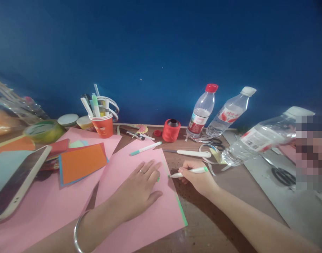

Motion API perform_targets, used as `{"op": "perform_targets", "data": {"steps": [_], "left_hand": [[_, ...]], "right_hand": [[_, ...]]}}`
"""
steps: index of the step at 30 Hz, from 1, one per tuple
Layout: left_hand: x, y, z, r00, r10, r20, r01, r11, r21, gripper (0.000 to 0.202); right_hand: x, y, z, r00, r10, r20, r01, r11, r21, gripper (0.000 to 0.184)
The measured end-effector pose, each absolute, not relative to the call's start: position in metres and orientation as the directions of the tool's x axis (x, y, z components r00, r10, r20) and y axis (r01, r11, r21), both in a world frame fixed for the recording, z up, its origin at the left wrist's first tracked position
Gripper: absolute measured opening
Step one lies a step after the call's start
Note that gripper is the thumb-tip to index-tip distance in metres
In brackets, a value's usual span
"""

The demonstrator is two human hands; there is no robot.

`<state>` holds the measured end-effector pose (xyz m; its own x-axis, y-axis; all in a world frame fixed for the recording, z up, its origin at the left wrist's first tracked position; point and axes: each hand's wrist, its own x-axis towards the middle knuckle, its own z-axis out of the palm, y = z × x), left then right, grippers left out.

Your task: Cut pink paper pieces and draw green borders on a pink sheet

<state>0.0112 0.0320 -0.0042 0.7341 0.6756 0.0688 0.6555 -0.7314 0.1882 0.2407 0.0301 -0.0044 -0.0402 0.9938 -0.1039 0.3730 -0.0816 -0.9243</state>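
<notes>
Your right hand [199, 182] pinches a green-ended white marker [196, 171], tip at the green-striped right edge of the pink paper [140, 230]; your left hand [140, 188] lies across it, palm down, fingers spread.

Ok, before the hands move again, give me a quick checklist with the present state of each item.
1. Marker grip: ok. The right hand holds a white marker by its barrel.
2. Marker tip: cannot tell. It is at the right edge of the pink sheet, but actual contact is unclear.
3. Sheet steadied: ok. The left hand rests on it, fingers spread.
4. Sheet clear of loose items: not ok. A second marker lies across its far end.
5. Green band evenly coloured: cannot tell. It shows strongly on the near part of that edge.
6. Small green piece by the left fingers: cannot tell what it is; mostly hidden.
</notes>
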Motion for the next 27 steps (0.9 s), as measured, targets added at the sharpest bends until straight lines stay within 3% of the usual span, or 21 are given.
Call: {"op": "perform_targets", "data": {"steps": [9,17,27], "left_hand": [[0.0109,0.0329,-0.0041,0.738,0.673,0.053,0.657,-0.734,0.171,0.029],[0.0122,0.0321,-0.003,0.742,0.667,0.068,0.651,-0.741,0.163,0.028],[0.0108,0.0317,-0.0022,0.741,0.669,0.056,0.651,-0.737,0.183,0.027]], "right_hand": [[0.2423,0.0321,-0.0043,-0.044,0.975,-0.216,0.223,-0.201,-0.954,0.019],[0.2413,0.0308,-0.0087,-0.021,0.998,-0.064,0.382,-0.052,-0.923,0.026],[0.2435,0.0305,-0.0062,-0.107,0.977,-0.182,0.312,-0.141,-0.94,0.021]]}}
